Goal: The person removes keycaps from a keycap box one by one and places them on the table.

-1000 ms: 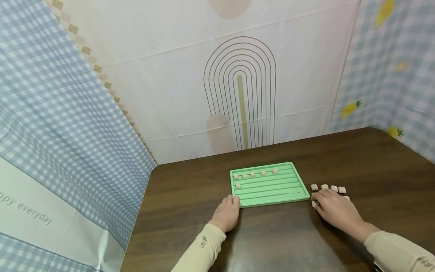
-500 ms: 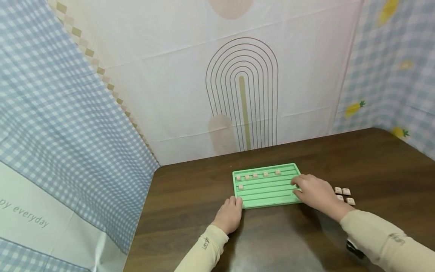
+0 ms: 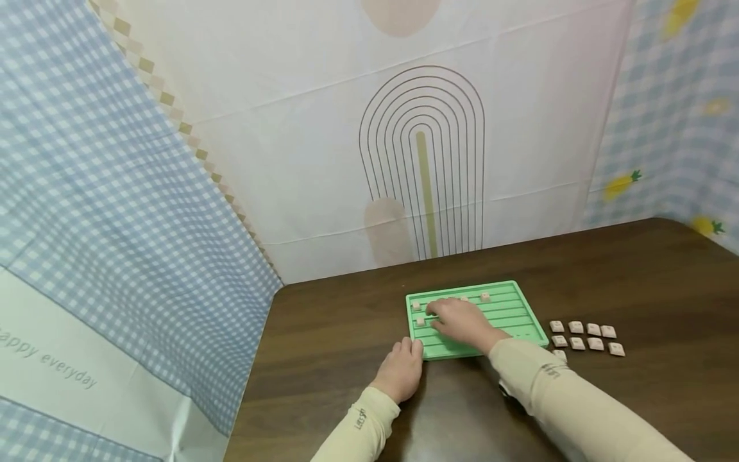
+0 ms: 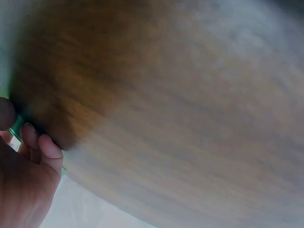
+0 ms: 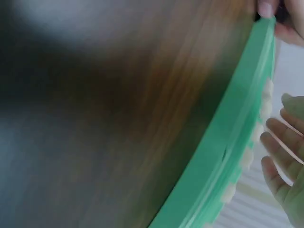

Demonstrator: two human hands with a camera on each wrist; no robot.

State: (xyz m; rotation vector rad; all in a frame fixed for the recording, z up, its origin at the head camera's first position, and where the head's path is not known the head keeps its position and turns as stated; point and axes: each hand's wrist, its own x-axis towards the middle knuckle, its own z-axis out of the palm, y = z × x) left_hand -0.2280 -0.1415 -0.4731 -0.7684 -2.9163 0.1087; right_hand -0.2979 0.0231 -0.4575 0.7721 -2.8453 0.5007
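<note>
A green ridged tray (image 3: 514, 314) lies on the table. My left hand (image 3: 401, 369) grips its near left corner, thumb and curled fingers at the green edge in the left wrist view. Over the tray's left part reaches my right hand (image 3: 462, 319), thumb and forefinger beside a pale keycap (image 3: 420, 321) in the second row. I cannot tell whether a keycap is between those two fingertips. In the right wrist view the other fingers (image 5: 280, 142) are spread. A top-row keycap (image 3: 485, 297) shows past the hand, which hides part of that row.
Several loose pale keycaps (image 3: 577, 343) lie in rough rows on the dark wooden table (image 3: 646, 276), right of the tray. A patterned white cloth (image 3: 300, 179) hangs behind the table, with blue checked cloth (image 3: 144, 212) on the left.
My right hand has moved left from the loose keycaps across to the tray's left part, uncovering those keycaps. The left hand stays on the tray corner. The head view has shifted slightly.
</note>
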